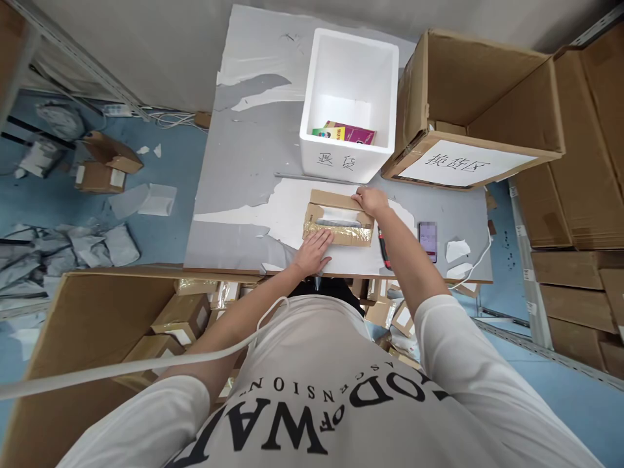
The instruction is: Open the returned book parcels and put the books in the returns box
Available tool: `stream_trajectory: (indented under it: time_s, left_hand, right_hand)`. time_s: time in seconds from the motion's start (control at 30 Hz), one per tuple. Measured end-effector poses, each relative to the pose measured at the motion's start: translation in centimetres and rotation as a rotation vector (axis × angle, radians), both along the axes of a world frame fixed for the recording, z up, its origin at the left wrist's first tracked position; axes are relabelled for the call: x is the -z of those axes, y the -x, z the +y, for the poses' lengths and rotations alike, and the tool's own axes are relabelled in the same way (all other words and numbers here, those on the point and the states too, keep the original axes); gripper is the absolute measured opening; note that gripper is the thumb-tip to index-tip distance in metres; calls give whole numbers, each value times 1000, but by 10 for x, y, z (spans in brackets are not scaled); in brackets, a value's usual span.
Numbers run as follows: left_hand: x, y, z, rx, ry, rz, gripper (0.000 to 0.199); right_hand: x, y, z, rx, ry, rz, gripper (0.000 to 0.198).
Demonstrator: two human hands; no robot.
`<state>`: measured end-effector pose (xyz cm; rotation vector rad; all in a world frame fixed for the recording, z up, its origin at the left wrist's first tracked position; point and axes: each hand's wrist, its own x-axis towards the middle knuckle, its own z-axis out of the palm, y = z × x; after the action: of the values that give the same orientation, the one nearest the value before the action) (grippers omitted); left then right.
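A small cardboard box (341,235) with shiny clear tape along its near side lies on the table in front of me. Its top is partly open, and something whitish shows inside; I cannot make out what. My left hand (313,252) rests on the box's near left corner with its fingers stretched out flat. At the far right corner, my right hand (371,200) pinches the raised cardboard flap. A red and black utility knife (384,250) lies right of the box, beside my right forearm.
Behind the box stands a white foam box (308,123) holding colourful packets (358,134). A large open carton (414,97) is to its right. A phone (428,241) and paper scraps (457,249) lie at right. Below the table's front edge, a big carton (43,364) holds several parcels (182,317).
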<state>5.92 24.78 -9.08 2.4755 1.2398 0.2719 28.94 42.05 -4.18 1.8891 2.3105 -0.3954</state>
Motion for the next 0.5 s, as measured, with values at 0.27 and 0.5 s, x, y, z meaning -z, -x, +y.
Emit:
stream_trajectory:
  time_s: [0.27,0.5]
  left_hand:
    - [-11,13,34,9,3,-61,52]
    - [-35,55,93,83,9,-28,89]
  right_hand:
    - [0,1,-50,-176,-308,126,44]
    - [-7,-11,-102,-332,-59,87,78]
